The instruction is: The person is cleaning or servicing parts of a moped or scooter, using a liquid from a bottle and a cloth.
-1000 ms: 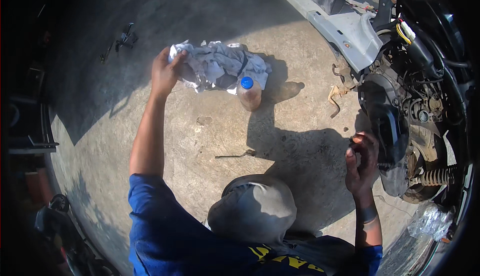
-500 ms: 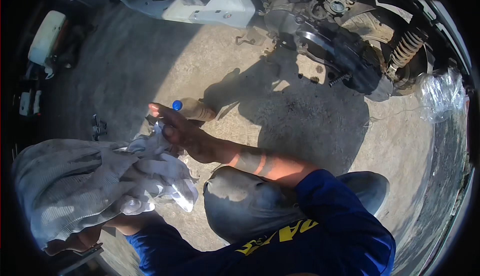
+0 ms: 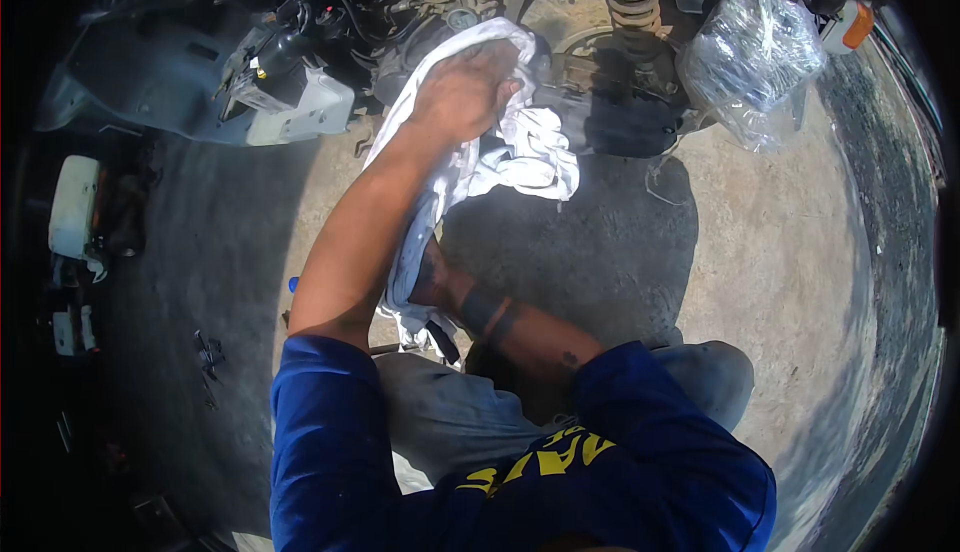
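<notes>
My left hand (image 3: 465, 92) reaches far forward and grips a white cloth (image 3: 525, 157) beside the motor scooter's engine (image 3: 430, 2). Its fingers curl into the bunched fabric, and folds hang below the knuckles. From there the cloth runs down in a long strip toward my knees. Lower and nearer to me, my right hand (image 3: 432, 277) is at the cloth's near end. Fabric covers its fingers, so their grip is hidden. Below that hand a dark, narrow object (image 3: 443, 342) shows, its kind unclear.
A spring shock absorber (image 3: 632, 2) and a clear plastic-wrapped bundle (image 3: 755, 57) are at the back right. A pale body panel (image 3: 300, 112) stands back left. Small metal parts (image 3: 208, 352) lie on the concrete at left. A blue bottle cap (image 3: 293, 284) peeks out beside my left forearm.
My left hand has swung from the lower left up to the engine, bringing the cloth along. My right hand has drawn back slightly. The view has shifted, so the scooter's engine sits further left.
</notes>
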Motion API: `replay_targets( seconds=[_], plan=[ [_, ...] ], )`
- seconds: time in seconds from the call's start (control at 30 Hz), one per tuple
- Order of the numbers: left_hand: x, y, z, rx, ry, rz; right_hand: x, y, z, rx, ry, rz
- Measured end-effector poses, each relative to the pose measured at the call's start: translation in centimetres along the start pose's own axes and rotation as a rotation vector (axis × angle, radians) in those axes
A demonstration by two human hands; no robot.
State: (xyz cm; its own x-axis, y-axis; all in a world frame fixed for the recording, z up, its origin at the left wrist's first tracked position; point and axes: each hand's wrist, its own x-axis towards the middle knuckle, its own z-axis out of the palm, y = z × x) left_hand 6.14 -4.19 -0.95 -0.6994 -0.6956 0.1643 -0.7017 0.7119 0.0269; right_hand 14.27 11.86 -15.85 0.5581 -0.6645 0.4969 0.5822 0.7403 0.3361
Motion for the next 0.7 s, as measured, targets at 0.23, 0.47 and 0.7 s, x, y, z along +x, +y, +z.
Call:
replay_targets(
  seconds=[0.23,0.47,0.7],
  plan=[
    [4.6,4.1,4.8,-0.293,0.179,-0.123,-0.4,-1.6,4.7,-0.049,0.582,-0.203],
    [5.8,2.8,3.7,-0.389,0.058,0.146,1.1,-2.3,10.2,-0.106,0.657,-0.214],
    [12.7,4.0,4.4,-0.698,-0.182,-0.171,-1.5,-4.9,12.3,-0.649,0.875,-0.632]
  ],
)
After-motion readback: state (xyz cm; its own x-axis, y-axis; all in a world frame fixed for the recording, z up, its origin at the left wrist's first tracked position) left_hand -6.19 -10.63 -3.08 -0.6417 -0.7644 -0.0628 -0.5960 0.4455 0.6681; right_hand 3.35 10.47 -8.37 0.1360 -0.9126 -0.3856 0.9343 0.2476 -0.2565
